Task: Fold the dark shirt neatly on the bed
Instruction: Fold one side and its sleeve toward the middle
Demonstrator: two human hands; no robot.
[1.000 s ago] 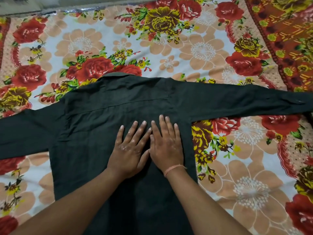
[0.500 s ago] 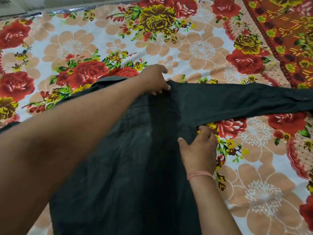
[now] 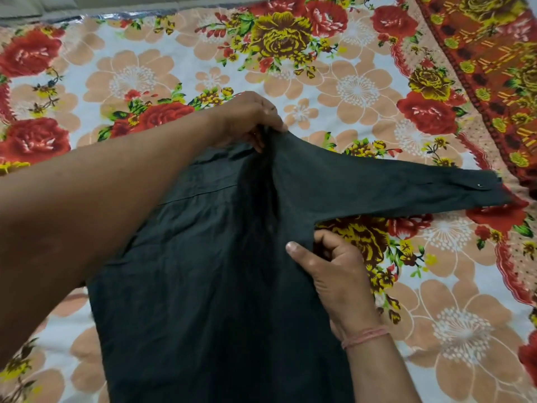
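On the floral bedsheet [image 3: 363,82], in the head view, one dark shirt [image 3: 203,271] is seen, its body laid flat and running down to the lower edge of the picture. Two hands are counted, one sleeve, one cuff button, one thread band.

Up at the shoulder, the cloth is pinched by the left hand [image 3: 247,117]: thumb and fingers are closed tight on the fabric, and a peak of shirt is raised off the sheet there. Down at the armpit, the side edge is gripped by the right hand [image 3: 337,271], fingers curled round the cloth, thumb laid along the top. Both hands are clamped on the shirt.

From that raised peak the sleeve [image 3: 392,187] is stretched out to the right, with its cuff resting near the sheet's red-brown border; a single cuff button [image 3: 479,185] is shown there. The thread band [image 3: 364,336], pinkish, is worn on the right wrist.

Much of the picture's left is crossed by the left forearm [image 3: 101,193], and that side of the shirt is hidden behind it.
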